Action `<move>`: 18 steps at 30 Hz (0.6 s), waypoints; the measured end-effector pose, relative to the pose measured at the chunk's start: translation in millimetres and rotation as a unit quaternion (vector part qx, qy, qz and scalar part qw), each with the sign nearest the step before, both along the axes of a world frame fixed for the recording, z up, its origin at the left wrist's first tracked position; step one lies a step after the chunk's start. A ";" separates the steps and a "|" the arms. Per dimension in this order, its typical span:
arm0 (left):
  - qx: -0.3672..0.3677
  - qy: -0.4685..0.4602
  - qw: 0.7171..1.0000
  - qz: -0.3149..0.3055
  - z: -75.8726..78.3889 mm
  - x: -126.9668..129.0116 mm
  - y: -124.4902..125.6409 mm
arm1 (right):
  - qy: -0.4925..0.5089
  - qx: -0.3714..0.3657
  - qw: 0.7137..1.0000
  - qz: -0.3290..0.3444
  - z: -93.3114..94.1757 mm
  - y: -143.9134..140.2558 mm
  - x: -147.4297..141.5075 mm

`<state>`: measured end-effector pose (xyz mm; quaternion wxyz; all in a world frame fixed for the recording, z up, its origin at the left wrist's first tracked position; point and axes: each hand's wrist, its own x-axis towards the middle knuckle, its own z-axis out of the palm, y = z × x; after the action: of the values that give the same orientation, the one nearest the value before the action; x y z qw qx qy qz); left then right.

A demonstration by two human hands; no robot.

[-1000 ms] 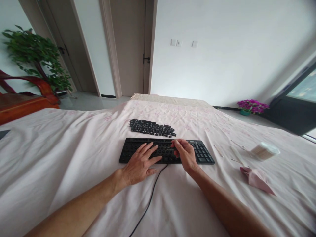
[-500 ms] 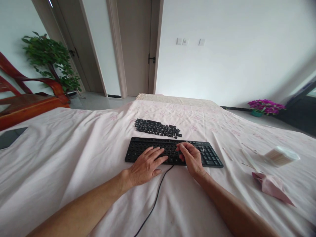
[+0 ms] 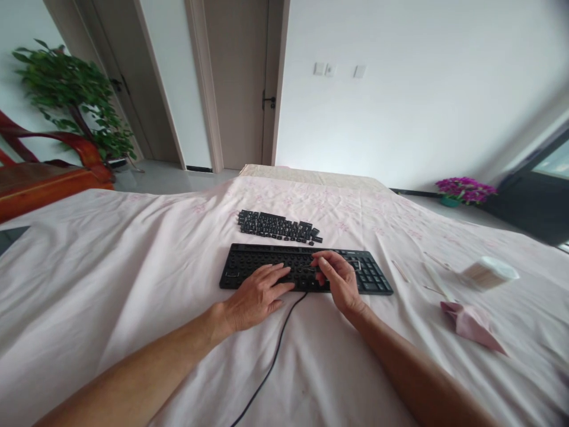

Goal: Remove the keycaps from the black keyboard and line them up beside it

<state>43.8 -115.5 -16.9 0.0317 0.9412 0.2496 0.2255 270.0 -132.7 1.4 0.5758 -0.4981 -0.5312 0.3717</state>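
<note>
We see a black keyboard (image 3: 306, 268) lying flat on a pale pink bedsheet (image 3: 111, 267), most of its keycaps taken off so the bare switch wells show; only the block of keys at its right end is in place. Our left hand (image 3: 255, 295) rests palm down on the keyboard's near edge, its fingers (image 3: 280, 274) spread flat over the bare wells and gripping nothing. Our right hand (image 3: 340, 280) sits over the middle of the keyboard with thumb and forefinger pinched together on a thin dark tool (image 3: 307, 268), too small to name. The keyboard's black cable (image 3: 271, 362) runs from its near edge toward us between our forearms. Just beyond the keyboard lies a row of loose black keycaps (image 3: 278, 226). To the right, well apart, lie a folded pink cloth (image 3: 473, 325), a tub of cotton swabs (image 3: 489, 273) and a few loose swabs (image 3: 433, 280).
</note>
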 end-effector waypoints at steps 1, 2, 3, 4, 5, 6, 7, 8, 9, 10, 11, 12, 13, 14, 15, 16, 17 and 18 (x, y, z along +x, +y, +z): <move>-0.001 -0.005 1.000 -0.001 -2.1 0.3 0.5 | 0.001 -0.003 1.000 -0.001 1.4 -0.9 -0.7; -0.001 -0.008 1.000 -0.001 -4.1 0.7 0.9 | 0.001 -0.006 1.000 -0.002 2.8 -1.8 -1.3; 0.000 -0.011 1.000 0.001 -5.7 1.0 1.3 | 0.000 -0.010 1.000 -0.003 4.0 -2.8 -1.8; 0.001 -0.013 1.000 0.002 -6.9 1.3 1.6 | -0.005 -0.015 1.000 -0.003 5.1 -3.7 -2.0; 0.002 -0.014 1.000 0.003 -7.7 1.5 1.9 | -0.011 -0.021 1.000 -0.003 6.1 -4.6 -2.2; 0.003 -0.014 1.000 0.003 -8.0 1.7 2.0 | -0.017 -0.025 1.000 -0.004 7.0 -5.5 -2.3; 0.003 -0.015 1.000 0.003 -8.1 1.8 2.1 | -0.024 -0.030 0.999 -0.004 7.8 -6.3 -2.4; 0.003 -0.017 1.000 0.002 -8.0 1.9 2.1 | -0.030 -0.033 0.999 -0.004 8.5 -7.0 -2.5; 0.004 -0.019 1.000 0.001 -7.8 2.0 2.1 | -0.037 -0.035 0.999 -0.003 9.0 -7.6 -2.8; 0.006 -0.021 1.000 0.001 -7.7 2.1 2.1 | -0.043 -0.035 0.998 0.000 9.5 -8.2 -3.0; 0.007 -0.021 1.000 0.000 -7.8 2.1 2.1 | -0.052 -0.033 0.998 0.003 10.0 -8.6 -3.4; 0.009 -0.021 1.000 0.000 -7.9 2.1 2.1 | -0.063 -0.030 0.998 0.006 10.5 -9.0 -3.8; 0.010 -0.020 1.000 0.000 -8.2 2.1 2.1 | -0.080 -0.025 0.996 0.009 11.3 -9.5 -4.2; 0.011 -0.018 1.000 0.000 -8.7 2.1 2.2 | -0.102 -0.018 0.995 0.010 12.3 -9.8 -4.7; 0.010 -0.017 1.000 0.001 -9.1 2.1 2.2 | -0.129 -0.011 0.992 0.011 13.6 -10.2 -5.4; 0.009 -0.018 1.000 0.001 -9.6 2.0 2.2 | -0.160 -0.004 0.987 0.011 15.1 -10.4 -6.1; 0.009 -0.020 1.000 0.000 -10.1 2.0 2.2 | -0.193 0.002 0.981 0.011 16.7 -10.4 -7.1; 0.008 -0.024 1.000 -0.001 -10.5 2.0 2.2 | -0.225 0.008 0.974 0.011 18.5 -10.1 -8.2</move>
<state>45.8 -113.3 -27.3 0.0301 0.9360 0.2463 0.2496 261.8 -142.8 19.9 0.4413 -0.5588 -0.6553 0.2522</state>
